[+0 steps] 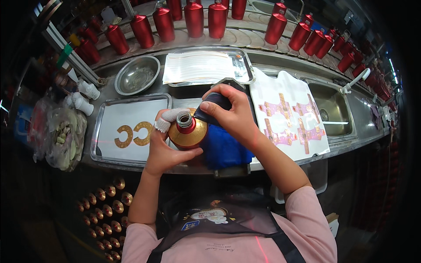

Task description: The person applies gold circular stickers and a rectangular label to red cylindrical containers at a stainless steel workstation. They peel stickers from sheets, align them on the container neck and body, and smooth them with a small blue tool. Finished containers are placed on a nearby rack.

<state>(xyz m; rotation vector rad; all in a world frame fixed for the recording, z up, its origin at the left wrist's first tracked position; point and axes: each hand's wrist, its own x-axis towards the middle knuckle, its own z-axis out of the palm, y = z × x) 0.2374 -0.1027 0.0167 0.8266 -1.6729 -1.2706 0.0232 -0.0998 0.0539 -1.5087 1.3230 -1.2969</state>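
Here's the bottle (pixel 189 139), gold-shouldered and red-collared, dead centre of our clock, and both hands are on the job: the left hand (pixel 164 149) wraps its nine o'clock side, thumb round at six, a white finger cover (pixel 169 118) on one finger. Up at two, the right hand (pixel 231 107) pinches a dark pad (pixel 220 100), its tip right by the bottle's shoulder; whether it touches, I can't tell. A bunched blue cloth (pixel 226 149) sits just beside, at four. Out to nine now, two gold C-shaped labels (pixel 123 136) lie in a metal tray (pixel 95 136), a plastic bag (pixel 66 142) beyond. The metal bowl (pixel 137 75) is up at ten to eleven, white sheets (pixel 198 68) at twelve, and towards three comes a sheet of pink-and-gold stickers (pixel 289 116), with the sink (pixel 331 109) past it. Red bottles (pixel 194 19) line the far side at twelve, while gold-topped bottles (pixel 106 211) stand in rows between seven and eight!
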